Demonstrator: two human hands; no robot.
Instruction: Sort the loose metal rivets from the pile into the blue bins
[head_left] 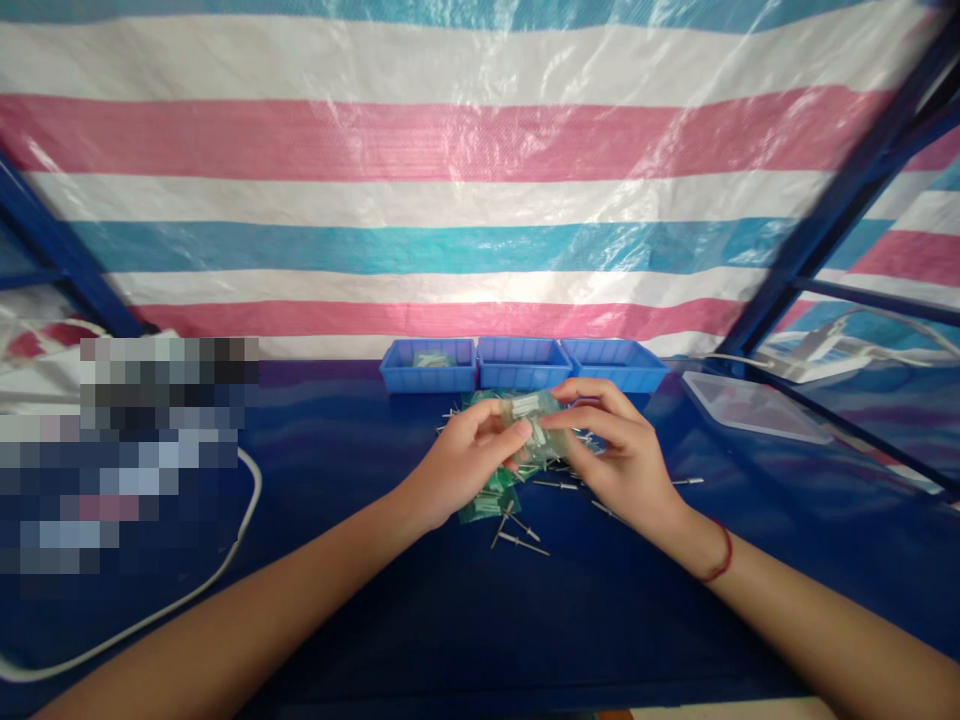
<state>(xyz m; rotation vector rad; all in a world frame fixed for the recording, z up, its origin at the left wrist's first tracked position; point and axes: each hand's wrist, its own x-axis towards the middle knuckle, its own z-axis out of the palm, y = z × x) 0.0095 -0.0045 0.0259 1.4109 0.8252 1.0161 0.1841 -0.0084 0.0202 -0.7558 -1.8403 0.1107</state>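
My left hand (480,450) is closed on a small clear plastic bag (534,425), its thumb pressed across the front. Pale, short rod-like pieces show through the plastic. At the bag's right edge, the bent fingers of my right hand (619,440) pinch the plastic; the exact fingertip contact is partly hidden. Below both hands lies a pile of greenish small bags (489,503) mixed with loose metal pop rivets (523,544). More rivets are scattered around the pile, some partly covered by my right hand.
Behind the pile stand three blue bins in a row: the left bin (429,379) has small bags inside, beside the middle bin (523,376) and right bin (619,378). A clear plastic lid (757,408) lies at right. A white cable (251,510) curves at left. Blue frame posts (832,200) flank the table.
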